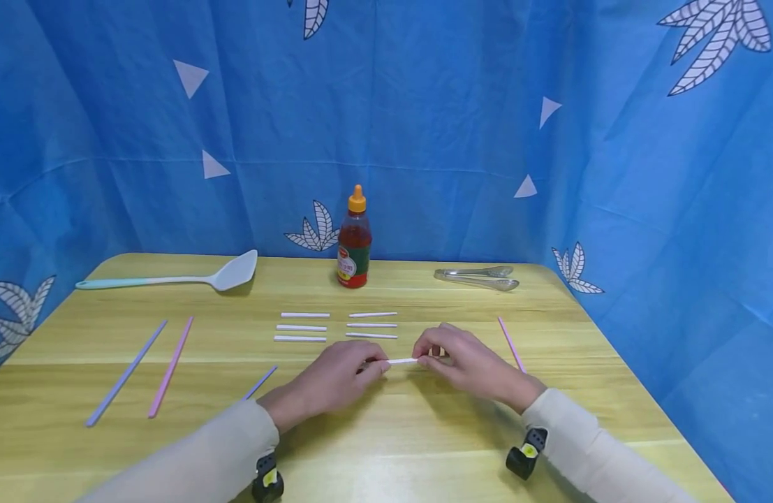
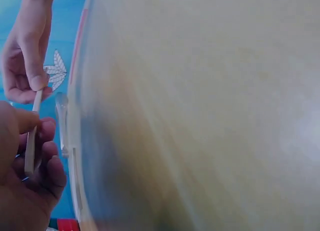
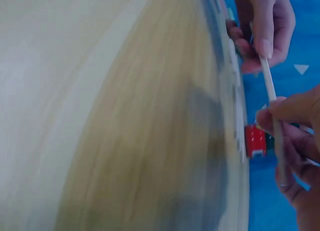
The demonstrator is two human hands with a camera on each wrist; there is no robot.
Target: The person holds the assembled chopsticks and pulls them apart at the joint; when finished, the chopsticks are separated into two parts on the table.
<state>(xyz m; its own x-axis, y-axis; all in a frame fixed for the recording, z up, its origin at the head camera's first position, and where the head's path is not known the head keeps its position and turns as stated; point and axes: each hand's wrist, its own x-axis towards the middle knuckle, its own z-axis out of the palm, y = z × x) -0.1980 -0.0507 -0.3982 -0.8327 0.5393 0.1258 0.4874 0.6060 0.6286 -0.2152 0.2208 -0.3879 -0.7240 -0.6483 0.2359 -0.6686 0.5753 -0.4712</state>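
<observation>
A thin white stick point(image 1: 401, 361) spans the two hands above the table. The left hand point(image 1: 343, 374) pinches its left part between thumb and fingers, and the right hand point(image 1: 464, 363) pinches its right part. In the left wrist view the white stick point(image 2: 30, 148) runs through the near left hand point(image 2: 25, 176) to the right hand point(image 2: 29, 56). The right wrist view shows the stick point(image 3: 268, 81) between the right hand point(image 3: 300, 141) and the left hand point(image 3: 267, 26). Behind the hands lie short white sticks point(image 1: 300, 339) in two columns.
On the wooden table point(image 1: 386, 447) lie a white spatula point(image 1: 235, 272), metal tongs point(image 1: 477, 278), blue sticks point(image 1: 127, 372) and pink sticks point(image 1: 171, 367). A red sauce bottle point(image 1: 355, 244) stands upright near the back edge. A blue curtain point(image 1: 436, 105) hangs behind.
</observation>
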